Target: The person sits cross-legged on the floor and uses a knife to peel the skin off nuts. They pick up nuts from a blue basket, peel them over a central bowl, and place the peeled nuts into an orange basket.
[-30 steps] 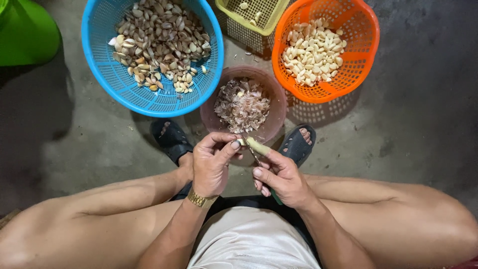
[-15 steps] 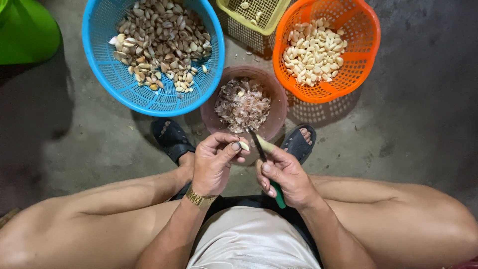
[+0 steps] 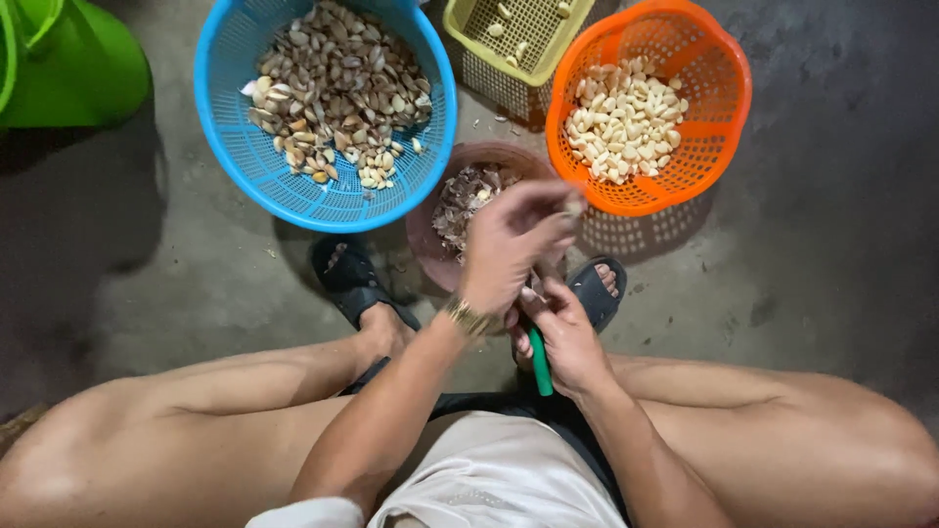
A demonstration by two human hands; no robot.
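1. While the left hand (image 3: 509, 244) reaches out over the brown bowl (image 3: 430, 230), its fingertips (image 3: 570, 205) pinch one small pale clove (image 3: 573, 206), so this hand is closed on it.
2. The right hand (image 3: 562, 332) sits just below and behind the left one, closed around one knife with a green handle (image 3: 539, 364); the blade is hidden.
3. There are four containers ahead of the hands: one blue basket (image 3: 235, 166), one orange basket (image 3: 729, 108), one yellow basket (image 3: 465, 24) and the one brown bowl.
4. The blue basket, up and left of the pinched clove, holds too many brown unpeeled cloves (image 3: 337, 93) to count.
5. The orange basket, just right of the clove, holds a heap of white peeled cloves (image 3: 626, 117).
6. The brown bowl, right under the left hand, holds dry peels (image 3: 465, 196).
7. The yellow basket holds three or four cloves.
8. One green tub (image 3: 68, 59) is far off to the left.
9. Two dark sandals (image 3: 347, 279) are on the feet, below the bowl.
10. One gold watch (image 3: 465, 315) is on the left wrist.
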